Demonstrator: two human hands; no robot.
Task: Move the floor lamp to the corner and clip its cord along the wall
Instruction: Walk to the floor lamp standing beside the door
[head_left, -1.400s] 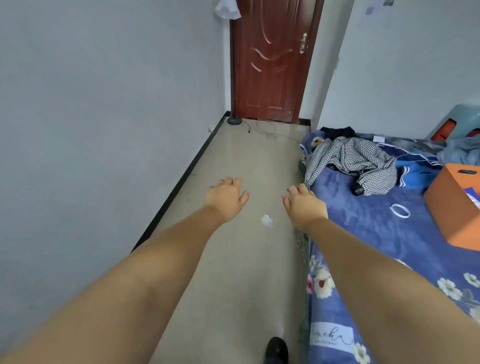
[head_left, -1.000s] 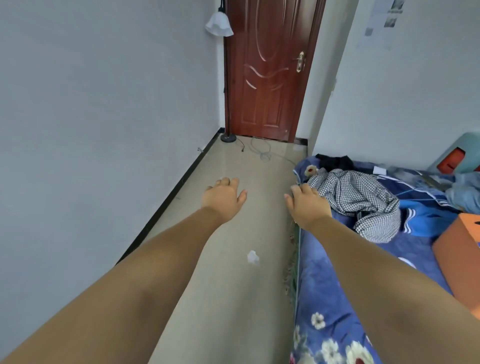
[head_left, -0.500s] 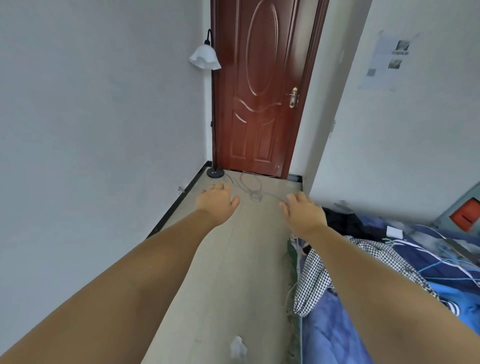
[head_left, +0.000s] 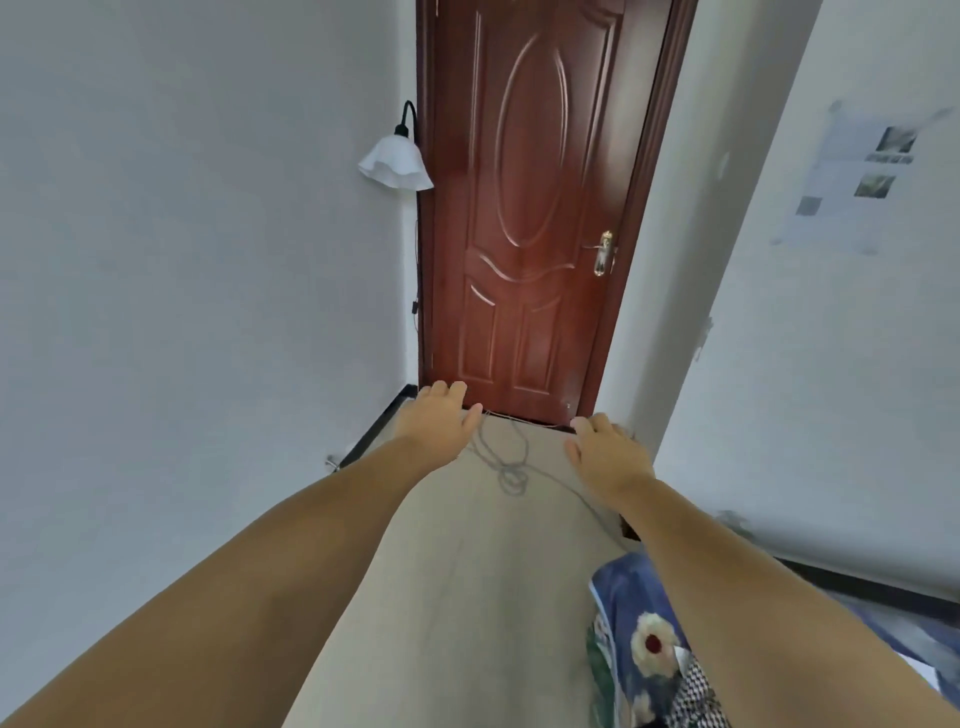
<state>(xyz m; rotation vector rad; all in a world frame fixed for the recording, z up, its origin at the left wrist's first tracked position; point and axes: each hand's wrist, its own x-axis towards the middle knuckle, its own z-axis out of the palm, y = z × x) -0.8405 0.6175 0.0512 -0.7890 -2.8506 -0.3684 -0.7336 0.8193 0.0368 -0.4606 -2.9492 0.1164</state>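
A floor lamp (head_left: 396, 165) with a white bell-shaped shade and a thin black pole stands in the far left corner, right beside the door frame. Its grey cord (head_left: 511, 470) lies in loose loops on the floor in front of the door and trails toward the right. My left hand (head_left: 439, 418) is stretched forward, palm down, fingers apart, and it hides the lamp's base. Beside it, my right hand (head_left: 605, 451) reaches forward the same way, empty. Both hands are well short of the lamp.
A shut red-brown door (head_left: 524, 218) fills the end of the narrow floor strip. White walls stand on both sides, with a black skirting (head_left: 371, 434) on the left. A bed with a blue flowered cover (head_left: 639, 639) edges the floor at the lower right.
The view has tilted upward and moved closer to the door and lamp. The bed has mostly slid out of sight. Both hands stay outstretched and empty.
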